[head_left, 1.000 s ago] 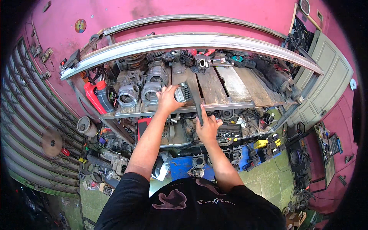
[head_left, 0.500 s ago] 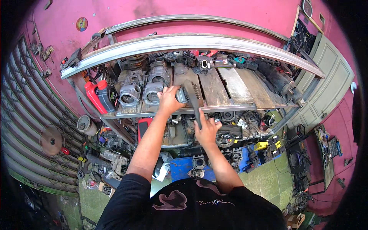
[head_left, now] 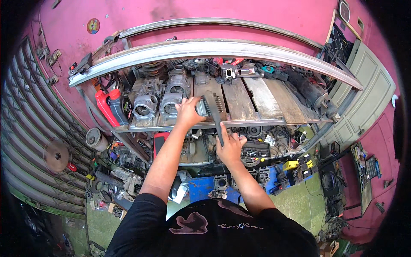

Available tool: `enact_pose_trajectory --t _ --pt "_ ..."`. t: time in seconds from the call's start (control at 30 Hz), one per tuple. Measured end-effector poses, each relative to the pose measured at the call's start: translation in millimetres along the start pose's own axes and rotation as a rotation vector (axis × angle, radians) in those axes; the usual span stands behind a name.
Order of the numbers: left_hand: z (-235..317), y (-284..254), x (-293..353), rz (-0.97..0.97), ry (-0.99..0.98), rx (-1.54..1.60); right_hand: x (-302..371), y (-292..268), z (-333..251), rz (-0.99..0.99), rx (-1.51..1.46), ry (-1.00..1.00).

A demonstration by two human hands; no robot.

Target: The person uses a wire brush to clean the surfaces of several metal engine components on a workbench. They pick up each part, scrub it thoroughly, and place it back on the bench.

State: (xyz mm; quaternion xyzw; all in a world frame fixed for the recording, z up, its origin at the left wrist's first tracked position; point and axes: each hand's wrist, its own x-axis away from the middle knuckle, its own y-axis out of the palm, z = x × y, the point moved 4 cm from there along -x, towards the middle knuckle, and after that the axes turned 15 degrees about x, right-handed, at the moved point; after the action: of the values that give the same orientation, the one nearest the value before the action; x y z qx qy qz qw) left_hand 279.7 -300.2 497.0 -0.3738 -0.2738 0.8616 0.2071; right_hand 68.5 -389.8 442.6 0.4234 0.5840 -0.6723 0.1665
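Note:
At the front of the wooden shelf (head_left: 242, 103), my left hand (head_left: 188, 112) is closed around a grey metal engine part (head_left: 201, 107), its palm and fingers on the part's left side. My right hand (head_left: 231, 147) grips the lower end of a brush (head_left: 216, 115) with a long dark handle, index finger stretched along it. The brush head lies against the part, hiding much of it. Short ridges show on the right of the brush; whether they are bristles or cooling fins I cannot tell. Left of my left hand sit greasy engine casings (head_left: 145, 107) with round openings.
A red bottle (head_left: 104, 107) and a black bottle (head_left: 120, 107) stand at the shelf's left end. A metal rail (head_left: 214, 45) crosses above the shelf. Below, a lower shelf holds more parts, and a blue board (head_left: 201, 188) with engine parts lies on the green floor.
Both hands keep their grips and almost the same places. The brush has shifted only slightly against the part.

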Motion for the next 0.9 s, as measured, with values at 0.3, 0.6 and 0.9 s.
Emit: enact_pose_trajectory --t 0.3,0.6,0.9 --pt "4.1 1.9 -0.2 0.021 0.000 -0.020 -3.0 -0.3 -6.2 -0.052 -0.013 0.112" --pt "6.4 4.2 2.9 0.024 0.010 -0.014 0.9 1.6 13.7 -0.067 -0.008 0.156" --pt "8.8 2.8 0.3 -0.015 -0.013 0.004 -1.1 17.1 33.2 -0.120 -0.058 0.318"
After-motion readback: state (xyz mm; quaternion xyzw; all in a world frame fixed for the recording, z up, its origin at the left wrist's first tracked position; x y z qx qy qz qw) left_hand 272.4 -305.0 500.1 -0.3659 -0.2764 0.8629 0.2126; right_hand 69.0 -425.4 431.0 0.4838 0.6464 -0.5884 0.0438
